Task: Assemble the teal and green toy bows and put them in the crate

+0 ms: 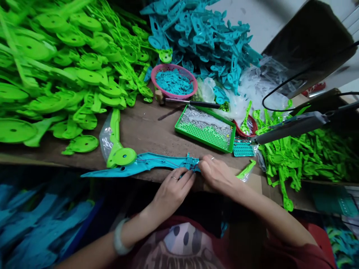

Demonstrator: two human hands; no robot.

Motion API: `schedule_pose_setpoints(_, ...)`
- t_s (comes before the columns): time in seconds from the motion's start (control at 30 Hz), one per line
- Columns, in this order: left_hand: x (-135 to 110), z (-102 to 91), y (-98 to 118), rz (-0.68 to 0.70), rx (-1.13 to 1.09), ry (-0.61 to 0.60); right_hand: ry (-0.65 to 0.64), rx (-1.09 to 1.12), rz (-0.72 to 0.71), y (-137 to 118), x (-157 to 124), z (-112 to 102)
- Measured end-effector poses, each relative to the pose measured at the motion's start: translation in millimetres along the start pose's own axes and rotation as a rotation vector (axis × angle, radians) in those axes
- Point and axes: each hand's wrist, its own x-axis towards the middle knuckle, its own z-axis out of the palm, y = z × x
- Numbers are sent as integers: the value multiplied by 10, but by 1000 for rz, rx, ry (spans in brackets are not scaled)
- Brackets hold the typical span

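A long blue plastic toy shell (157, 163) lies along the front edge of the table, its hollow side up with a thin wire running inside. At its left part sits a green round-ended arm (125, 156) with a clear plastic piece (106, 138) on it. My left hand (174, 188) holds the shell's near edge, fingers bent over it by a small upright fitting. My right hand (217, 173) is closed around the shell's right end, which its fingers partly hide. A smaller green piece with a clear part (246, 171) lies beside my right wrist.
Green parts (89, 76) heap at the left, blue shells (202, 37) at the back. A pink basket (195, 87), a hammer (190, 102) and a green tray of screws (204, 140) lie mid-table. A grey tool (291, 129) juts in from the right above more green parts (303, 153).
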Motion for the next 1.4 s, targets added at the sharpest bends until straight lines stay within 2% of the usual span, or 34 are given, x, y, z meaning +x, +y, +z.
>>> schedule_pose_setpoints(0.13, 4, -3, -8, -5, -8, 20, -95, 470, 30, -47, -91, -89)
schedule_pose_setpoints(0.2, 4, -6, -11, -9, -7, 13, -110, 578, 21, -30, -112, -137)
schedule_pose_setpoints(0.3, 0, -6, -13, -12, -12, -1, -134, 450, 52, 16, -100, -181)
schedule_pose_setpoints(0.47, -10, -2, -15, -21, -26, 1, -228, -108, 60, 21, -17, -137)
schedule_pose_setpoints(0.57, -10, -2, -15, -16, -11, 1, -126, -258, 13, 12, 32, -48)
schedule_pose_setpoints(0.63, -8, -1, -14, -16, -5, 1, -40, -232, -23, 13, 49, -2)
schedule_pose_setpoints(0.7, -5, 1, -14, -21, -13, 2, 1, -65, -26, 9, 49, 4)
schedule_pose_setpoints(0.8, -6, 3, -20, -17, -35, 16, -20, 318, -16, -13, 19, -67)
schedule_pose_setpoints(0.87, -9, 3, -27, -10, -45, 27, -53, 443, -54, -29, -12, -138)
schedule_pose_setpoints(1.0, -17, 6, -34, -6, -38, 17, -106, 287, -126, -65, -82, -222)
schedule_pose_setpoints(1.13, -15, 10, -27, -7, -23, 10, -191, -81, -46, -116, -120, -171)
schedule_pose_setpoints(1.23, -7, 7, -22, -6, -16, 7, -145, -255, 14, -86, -83, -59)
schedule_pose_setpoints(1.3, -2, -1, -22, -3, -11, 13, -91, -225, 29, -20, -38, 36)
schedule_pose_setpoints(1.4, 2, -16, -26, 5, -32, 30, 54, 30, 176, 83, 18, 191)
